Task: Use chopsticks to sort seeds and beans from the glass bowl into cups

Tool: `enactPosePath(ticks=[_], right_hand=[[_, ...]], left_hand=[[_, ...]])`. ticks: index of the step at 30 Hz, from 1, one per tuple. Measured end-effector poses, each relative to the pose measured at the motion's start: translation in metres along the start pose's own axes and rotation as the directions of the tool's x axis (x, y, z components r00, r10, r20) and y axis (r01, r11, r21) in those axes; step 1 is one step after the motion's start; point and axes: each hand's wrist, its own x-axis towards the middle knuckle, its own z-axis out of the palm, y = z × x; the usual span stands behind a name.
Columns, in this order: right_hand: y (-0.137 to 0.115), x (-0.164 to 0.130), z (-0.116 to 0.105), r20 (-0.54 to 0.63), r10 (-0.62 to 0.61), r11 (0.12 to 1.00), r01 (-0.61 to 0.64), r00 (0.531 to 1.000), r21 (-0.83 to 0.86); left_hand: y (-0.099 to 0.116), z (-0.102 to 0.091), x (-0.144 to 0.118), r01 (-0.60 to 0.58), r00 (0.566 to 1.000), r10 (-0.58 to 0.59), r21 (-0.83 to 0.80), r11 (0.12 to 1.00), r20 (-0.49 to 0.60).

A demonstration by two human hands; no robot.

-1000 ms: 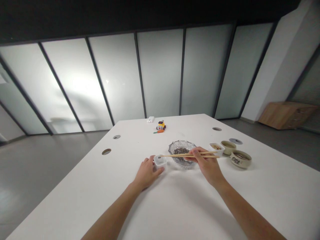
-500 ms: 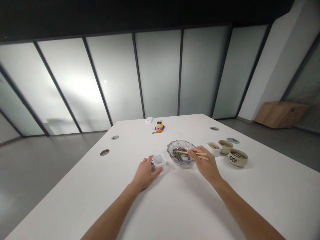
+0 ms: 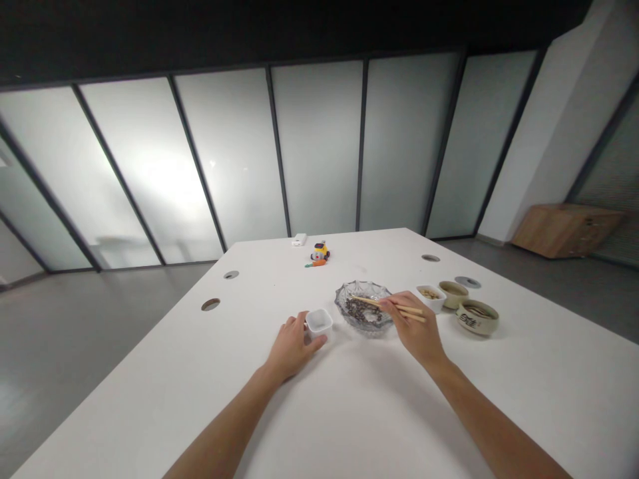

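My left hand [image 3: 294, 346] is closed around the near-left side of a small white plastic cup [image 3: 319, 322] that stands on the white table. In my right hand [image 3: 412, 329] is a pair of wooden chopsticks [image 3: 407, 310], their tips over a clear, scalloped glass bowl [image 3: 344, 316]. Small dark seed-like pieces [image 3: 360, 311] lie on the bowl's bottom. Whether the tips pinch a piece is too small to tell. Just beyond my right hand stands a white square container [image 3: 439, 305] with pale nut-like pieces in it.
Two beige ceramic bowls [image 3: 476, 322] stand at the right, the nearer one bearing dark characters. Farther back are a yellow toy vehicle [image 3: 320, 251], an orange toy carrot [image 3: 316, 264] and a white box [image 3: 299, 239]. Round holes [image 3: 210, 304] pierce the table [image 3: 259, 286].
The chopstick tips have shifted slightly up and left within the glass bowl. My left hand stays on the white cup. The whole view has moved a little.
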Motion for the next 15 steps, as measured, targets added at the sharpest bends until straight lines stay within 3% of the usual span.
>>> enactPosePath(ticks=[5,10,12,15], right_hand=[[-0.007,0.000,0.001,-0.025,0.138,0.977,-0.132,0.990,0.166],[-0.017,-0.003,0.007,0.162,0.204,0.882,-0.254,0.965,0.397],[-0.019,-0.003,0.006,0.193,0.207,0.880,-0.269,0.959,0.391],[-0.018,0.000,0.001,0.047,0.184,0.952,-0.190,0.982,0.239]], left_hand=[[-0.001,0.001,0.000,0.002,1.000,-0.002,-0.004,1.000,-0.006],[-0.002,0.001,0.000,-0.008,1.000,0.008,0.004,1.000,-0.013],[-0.003,0.002,0.000,-0.011,1.000,0.011,0.000,1.000,-0.020],[-0.005,0.003,0.001,-0.022,0.999,0.022,-0.008,1.000,-0.028]])
